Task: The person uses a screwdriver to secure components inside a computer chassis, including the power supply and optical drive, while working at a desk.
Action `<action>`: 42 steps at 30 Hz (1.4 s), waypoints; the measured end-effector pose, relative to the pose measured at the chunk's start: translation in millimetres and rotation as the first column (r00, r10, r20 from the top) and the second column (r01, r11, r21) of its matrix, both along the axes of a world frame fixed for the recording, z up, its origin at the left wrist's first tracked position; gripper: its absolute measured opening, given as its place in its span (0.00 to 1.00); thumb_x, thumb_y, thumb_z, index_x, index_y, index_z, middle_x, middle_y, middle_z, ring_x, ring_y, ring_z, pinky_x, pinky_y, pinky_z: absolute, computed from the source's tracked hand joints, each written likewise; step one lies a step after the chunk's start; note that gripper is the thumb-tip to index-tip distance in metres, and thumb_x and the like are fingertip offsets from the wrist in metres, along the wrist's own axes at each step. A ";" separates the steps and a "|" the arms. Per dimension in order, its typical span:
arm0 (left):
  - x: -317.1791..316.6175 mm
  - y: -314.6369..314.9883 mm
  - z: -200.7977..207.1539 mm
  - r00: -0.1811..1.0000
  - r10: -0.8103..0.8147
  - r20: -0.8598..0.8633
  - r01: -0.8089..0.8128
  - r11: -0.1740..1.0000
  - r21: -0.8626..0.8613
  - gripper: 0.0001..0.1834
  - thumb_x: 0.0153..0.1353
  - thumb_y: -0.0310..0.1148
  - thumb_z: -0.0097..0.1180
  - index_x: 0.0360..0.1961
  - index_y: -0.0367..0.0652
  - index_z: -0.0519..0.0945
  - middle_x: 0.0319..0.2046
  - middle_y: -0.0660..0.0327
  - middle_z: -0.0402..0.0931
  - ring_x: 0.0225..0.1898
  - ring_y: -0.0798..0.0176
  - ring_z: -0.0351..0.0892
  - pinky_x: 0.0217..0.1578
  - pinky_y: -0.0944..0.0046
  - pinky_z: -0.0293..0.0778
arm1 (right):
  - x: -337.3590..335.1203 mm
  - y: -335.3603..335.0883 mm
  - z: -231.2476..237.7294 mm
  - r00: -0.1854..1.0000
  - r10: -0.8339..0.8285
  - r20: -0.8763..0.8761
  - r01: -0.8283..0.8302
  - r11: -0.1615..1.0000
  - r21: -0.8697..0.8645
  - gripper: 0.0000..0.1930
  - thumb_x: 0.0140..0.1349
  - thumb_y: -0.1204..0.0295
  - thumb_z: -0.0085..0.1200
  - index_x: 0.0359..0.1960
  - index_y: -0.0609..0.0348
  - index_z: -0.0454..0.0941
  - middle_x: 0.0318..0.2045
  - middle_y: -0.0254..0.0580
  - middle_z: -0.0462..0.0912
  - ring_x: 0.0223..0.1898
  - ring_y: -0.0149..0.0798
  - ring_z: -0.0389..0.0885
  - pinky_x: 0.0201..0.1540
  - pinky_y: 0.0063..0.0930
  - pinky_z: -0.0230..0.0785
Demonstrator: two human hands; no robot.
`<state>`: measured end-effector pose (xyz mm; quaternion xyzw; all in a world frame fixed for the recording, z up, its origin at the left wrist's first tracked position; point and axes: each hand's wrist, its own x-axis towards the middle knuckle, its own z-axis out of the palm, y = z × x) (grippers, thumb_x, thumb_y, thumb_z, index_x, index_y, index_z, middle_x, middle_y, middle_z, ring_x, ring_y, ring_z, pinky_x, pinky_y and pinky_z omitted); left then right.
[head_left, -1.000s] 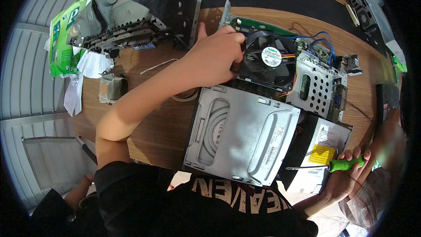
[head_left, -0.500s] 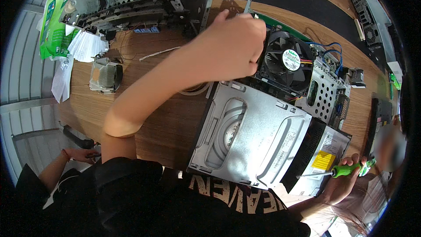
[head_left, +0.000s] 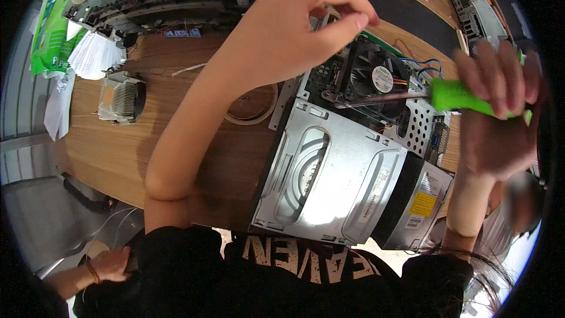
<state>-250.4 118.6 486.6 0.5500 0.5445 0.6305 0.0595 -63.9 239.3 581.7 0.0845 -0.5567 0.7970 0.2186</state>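
Note:
In my right hand (head_left: 500,100), fingers wrapped round the handle, is a screwdriver (head_left: 450,95) with a green grip. Its long shaft points left across the black cooling fan (head_left: 376,76), with the tip near the fan's lower left corner. Whether the tip touches anything is unclear. My left hand (head_left: 306,26) hovers over the far left edge of the opened computer case, fingers curved and loose, with nothing visible between thumb and fingertips. It hides part of the board. A silver metal drive cover (head_left: 347,168) fills the case's near side, beside a power supply (head_left: 412,203) with a yellow label.
A finned heatsink (head_left: 120,99) and a coiled pale cable (head_left: 252,119) lie on the wooden table (head_left: 88,147). Behind stands a large open metal chassis (head_left: 170,0), near a green bag (head_left: 50,35). Another person's hand (head_left: 115,264) shows at lower left; more people are at the right and far edges.
My right hand has risen from beside the power supply, bringing the screwdriver over the fan. My left hand has lifted from the fan's side, its fist loosened. The view has shifted slightly.

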 end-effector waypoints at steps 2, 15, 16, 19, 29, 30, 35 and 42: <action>-5.4 -13.6 0.7 0.988 -0.146 -0.058 0.115 0.926 -0.359 0.08 0.63 0.27 0.56 0.39 0.34 0.82 0.36 0.58 0.82 0.40 0.67 0.80 0.42 0.67 0.74 | -27.8 10.7 -24.7 0.990 0.141 -0.008 -0.138 0.981 0.140 0.17 0.75 0.60 0.33 0.25 0.47 0.60 0.20 0.27 0.61 0.22 0.27 0.57 0.35 0.26 0.51; -16.0 -29.9 -12.4 0.935 -0.307 -0.176 0.204 0.874 -0.440 0.13 0.54 0.32 0.65 0.41 0.43 0.85 0.41 0.56 0.82 0.47 0.56 0.76 0.51 0.59 0.68 | -61.0 -17.0 -46.0 0.992 0.059 0.112 -0.092 0.946 0.310 0.20 0.76 0.62 0.25 0.23 0.50 0.58 0.15 0.32 0.62 0.14 0.28 0.55 0.24 0.27 0.54; -16.5 -29.3 -11.9 0.937 -0.305 -0.168 0.207 0.876 -0.435 0.13 0.54 0.32 0.65 0.41 0.43 0.85 0.41 0.56 0.82 0.47 0.56 0.76 0.51 0.59 0.68 | -61.4 -17.1 -46.9 0.989 0.079 0.123 -0.114 0.944 0.308 0.20 0.76 0.62 0.25 0.23 0.49 0.58 0.16 0.32 0.62 0.15 0.28 0.55 0.25 0.27 0.54; -15.6 -27.4 -12.6 0.921 -0.323 -0.217 0.198 0.868 -0.455 0.14 0.53 0.32 0.67 0.41 0.42 0.85 0.39 0.56 0.82 0.44 0.56 0.78 0.49 0.59 0.70 | -60.3 -15.1 -46.8 0.987 0.106 0.124 -0.141 0.940 0.312 0.20 0.76 0.62 0.24 0.23 0.49 0.58 0.16 0.32 0.63 0.16 0.28 0.56 0.26 0.27 0.55; -21.4 -33.4 12.9 0.878 -0.456 -0.144 0.328 0.794 -0.512 0.18 0.61 0.39 0.60 0.45 0.36 0.82 0.47 0.46 0.79 0.46 0.51 0.74 0.50 0.57 0.67 | -61.9 -0.3 -39.3 0.963 0.190 0.192 -0.257 0.865 0.432 0.19 0.76 0.62 0.23 0.25 0.48 0.59 0.18 0.31 0.64 0.18 0.28 0.57 0.29 0.26 0.55; -22.9 -34.2 14.4 0.882 -0.447 -0.150 0.321 0.802 -0.503 0.18 0.61 0.39 0.59 0.45 0.36 0.82 0.46 0.46 0.79 0.46 0.51 0.74 0.50 0.57 0.68 | -63.4 -0.9 -40.2 0.961 0.205 0.186 -0.268 0.861 0.433 0.19 0.76 0.62 0.23 0.25 0.48 0.59 0.19 0.31 0.64 0.18 0.27 0.57 0.29 0.26 0.55; -29.8 -28.8 35.9 0.770 -0.631 -0.092 0.460 0.650 -0.604 0.15 0.60 0.39 0.61 0.41 0.37 0.83 0.38 0.51 0.78 0.42 0.50 0.74 0.48 0.59 0.68 | -60.8 -0.7 -40.7 0.963 0.195 0.184 -0.259 0.854 0.451 0.19 0.76 0.62 0.24 0.25 0.49 0.59 0.20 0.31 0.64 0.18 0.27 0.57 0.29 0.26 0.55; -21.5 -32.5 -9.3 0.911 -0.392 -0.129 0.344 0.894 -0.288 0.13 0.58 0.36 0.63 0.38 0.37 0.83 0.36 0.52 0.78 0.42 0.49 0.74 0.47 0.60 0.69 | -65.3 -0.9 -39.5 0.961 0.200 0.189 -0.273 0.791 0.548 0.18 0.76 0.62 0.23 0.26 0.49 0.59 0.20 0.29 0.64 0.17 0.26 0.57 0.27 0.25 0.56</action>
